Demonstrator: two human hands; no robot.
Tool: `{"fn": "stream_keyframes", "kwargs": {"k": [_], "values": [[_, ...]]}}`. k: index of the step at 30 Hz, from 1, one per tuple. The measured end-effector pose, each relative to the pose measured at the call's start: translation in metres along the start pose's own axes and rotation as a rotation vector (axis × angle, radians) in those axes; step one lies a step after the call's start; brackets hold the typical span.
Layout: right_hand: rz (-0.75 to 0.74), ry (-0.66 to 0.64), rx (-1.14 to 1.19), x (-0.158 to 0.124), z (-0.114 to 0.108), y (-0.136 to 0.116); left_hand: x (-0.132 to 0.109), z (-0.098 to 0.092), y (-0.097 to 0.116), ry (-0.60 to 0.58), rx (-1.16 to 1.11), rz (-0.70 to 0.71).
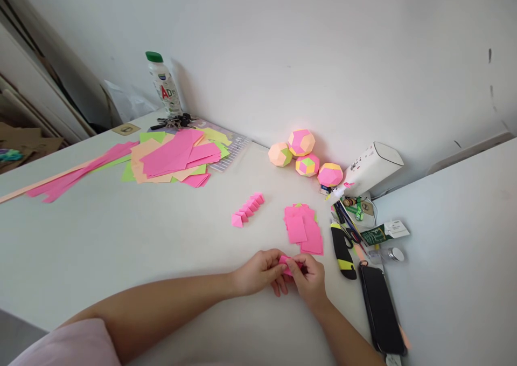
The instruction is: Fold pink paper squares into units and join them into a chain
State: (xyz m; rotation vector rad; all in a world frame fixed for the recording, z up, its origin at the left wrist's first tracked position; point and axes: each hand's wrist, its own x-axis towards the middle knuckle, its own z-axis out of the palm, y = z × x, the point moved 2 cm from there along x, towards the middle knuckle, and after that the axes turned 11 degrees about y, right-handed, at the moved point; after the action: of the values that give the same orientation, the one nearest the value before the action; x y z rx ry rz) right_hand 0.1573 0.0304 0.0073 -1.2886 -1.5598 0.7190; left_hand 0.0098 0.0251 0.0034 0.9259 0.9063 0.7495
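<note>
Low on the white table (pixel 100 247), my left hand (pixel 260 271) and my right hand (pixel 311 280) meet, and both pinch a small folded pink paper piece (pixel 286 261) between their fingertips. Just beyond them lies a small stack of pink paper squares (pixel 304 228). To its left sits a row of folded pink paper units (pixel 247 209) leaning on one another. Several finished paper balls (pixel 307 158) in pink, orange and green rest against the wall.
A spread of pink, orange and green sheets (pixel 173 156) and long paper strips (pixel 72 174) covers the far left, with keys (pixel 173 122) and a bottle (pixel 163 83) behind. At right lie a yellow-black cutter (pixel 342 250), a black phone (pixel 379 306), pens and a white device (pixel 374 166).
</note>
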Motion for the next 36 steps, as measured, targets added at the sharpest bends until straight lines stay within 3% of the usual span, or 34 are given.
{"fn": "stream_keyframes", "kwargs": {"k": [12, 21, 36], "values": [[0.032, -0.010, -0.013, -0.0016, -0.0009, 0.0035, 0.0003, -0.0014, -0.0022, 0.004, -0.024, 0.016], [0.263, -0.165, 0.244, -0.0008, 0.0003, 0.0075, 0.0008, -0.0033, -0.0044, 0.078, -0.126, 0.058], [0.264, -0.174, 0.186, 0.0015, 0.0014, 0.0058, 0.0020, -0.0039, -0.0071, 0.107, -0.150, 0.087]]}}
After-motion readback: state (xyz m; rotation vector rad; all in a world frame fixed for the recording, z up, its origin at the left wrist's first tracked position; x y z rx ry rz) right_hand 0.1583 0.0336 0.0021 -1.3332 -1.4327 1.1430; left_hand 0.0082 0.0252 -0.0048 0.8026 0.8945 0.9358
